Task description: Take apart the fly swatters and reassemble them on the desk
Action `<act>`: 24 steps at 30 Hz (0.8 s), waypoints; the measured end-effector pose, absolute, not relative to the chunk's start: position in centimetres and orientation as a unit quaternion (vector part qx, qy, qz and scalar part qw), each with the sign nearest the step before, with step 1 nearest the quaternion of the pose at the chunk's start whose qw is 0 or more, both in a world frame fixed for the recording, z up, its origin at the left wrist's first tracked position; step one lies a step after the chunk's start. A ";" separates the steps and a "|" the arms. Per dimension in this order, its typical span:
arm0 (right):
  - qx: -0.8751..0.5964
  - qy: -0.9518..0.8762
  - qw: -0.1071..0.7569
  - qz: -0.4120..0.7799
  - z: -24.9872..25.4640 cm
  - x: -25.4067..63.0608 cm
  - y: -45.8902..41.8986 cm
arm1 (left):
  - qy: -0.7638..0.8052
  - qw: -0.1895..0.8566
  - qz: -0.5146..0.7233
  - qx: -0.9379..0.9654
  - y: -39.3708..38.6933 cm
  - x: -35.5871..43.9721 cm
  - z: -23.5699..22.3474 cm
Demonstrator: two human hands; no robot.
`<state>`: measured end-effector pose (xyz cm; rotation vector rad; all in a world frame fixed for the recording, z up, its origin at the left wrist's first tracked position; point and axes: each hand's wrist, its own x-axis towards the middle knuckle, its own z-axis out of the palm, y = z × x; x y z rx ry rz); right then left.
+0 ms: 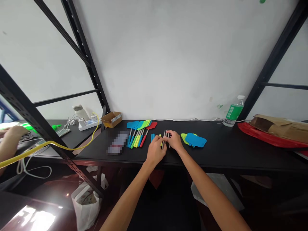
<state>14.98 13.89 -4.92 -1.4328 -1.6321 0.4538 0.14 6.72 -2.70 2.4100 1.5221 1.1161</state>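
Observation:
At the middle of the black table, my left hand (pixel 156 149) is closed around thin metal rods (pixel 164 141). My right hand (pixel 175 140) pinches at the same cluster of rods, close against the left fingers. Just beyond my left hand lie blue handles (pixel 152 137), partly covered by it. To the left, several flat-headed tools like small fly swatters (pixel 139 133) lie in a row, with blue, green, yellow and red heads, metal shafts and coloured handles. Right of my hands, a loose blue flat head (pixel 196 140) overlaps a perforated yellow-green one (pixel 184 138).
A small open cardboard box (pixel 112 119) and a power strip (pixel 89 124) stand left. A yellow cable (pixel 72 149) crosses the rack post. Right are a water bottle (pixel 233 112) and a red item (pixel 255 134) under cardboard. Another person's hand (pixel 15 133) shows far left.

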 end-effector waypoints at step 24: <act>-0.499 -0.543 0.586 0.336 -3.2 14.1 12.8 | 0.675 -0.095 0.159 0.714 6.6 -1.4 0.3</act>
